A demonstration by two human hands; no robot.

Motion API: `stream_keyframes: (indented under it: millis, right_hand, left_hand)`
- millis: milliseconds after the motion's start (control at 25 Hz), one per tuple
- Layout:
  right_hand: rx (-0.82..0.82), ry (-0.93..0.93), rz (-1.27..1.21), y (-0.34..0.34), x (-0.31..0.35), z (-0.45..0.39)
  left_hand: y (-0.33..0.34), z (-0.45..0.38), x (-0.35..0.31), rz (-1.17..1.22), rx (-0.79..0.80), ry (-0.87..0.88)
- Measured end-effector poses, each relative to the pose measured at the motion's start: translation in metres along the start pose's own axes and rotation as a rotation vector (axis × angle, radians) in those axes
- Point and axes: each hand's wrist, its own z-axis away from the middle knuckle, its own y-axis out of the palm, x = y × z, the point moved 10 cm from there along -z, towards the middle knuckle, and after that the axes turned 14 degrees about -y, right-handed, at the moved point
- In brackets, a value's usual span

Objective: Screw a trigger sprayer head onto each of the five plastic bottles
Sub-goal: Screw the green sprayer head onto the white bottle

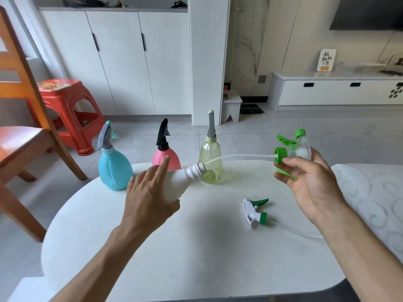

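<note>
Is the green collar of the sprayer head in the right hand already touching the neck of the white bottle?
Apart. The head view shows the green collar well to the right of the white bottle neck; only the dip tube spans the gap toward its mouth.

A white table (196,247) carries a sky-blue bottle (114,171) with a grey sprayer and pale turquoise trigger, a pink bottle (173,158) topped in black, and a see-through yellow-green bottle (211,162) with a grey nozzle. A plain white bottle (181,182) is held in one hand; the sprayer head (292,149) in the other is clear with bright green collar and trigger. A white sprayer (255,211) with green trigger and collar lies on the table. Behind stand an orange-red stool (65,110), a reddish-brown wooden chair (19,118), white cabinets (122,62) and pale grey floor tiles (305,131); a white cloth (375,192) shows grey swirls.
</note>
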Motion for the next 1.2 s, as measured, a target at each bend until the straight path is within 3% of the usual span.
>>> stream_keyframes:
  millis: [280, 600, 760, 1080, 1200]
  right_hand:
    - [0.056, 0.026, 0.027, 0.012, -0.006, 0.006]
    - [0.418, 0.066, 0.237, 0.073, -0.039, 0.044]
    - [0.461, 0.103, 0.228, 0.076, -0.046, 0.042]
    - [0.606, -0.016, 0.205, 0.085, -0.031, 0.037]
    - [0.539, -0.028, 0.235, 0.082, -0.036, 0.037]
  left_hand:
    - [0.0, 0.003, -0.015, 0.045, 0.014, 0.066]
    - [0.003, 0.019, -0.045, -0.011, 0.027, 0.236]
    - [0.005, 0.018, -0.046, -0.057, 0.041, 0.258]
    - [0.004, 0.019, -0.046, -0.012, 0.062, 0.241]
    - [0.005, 0.019, -0.045, -0.036, 0.052, 0.242]
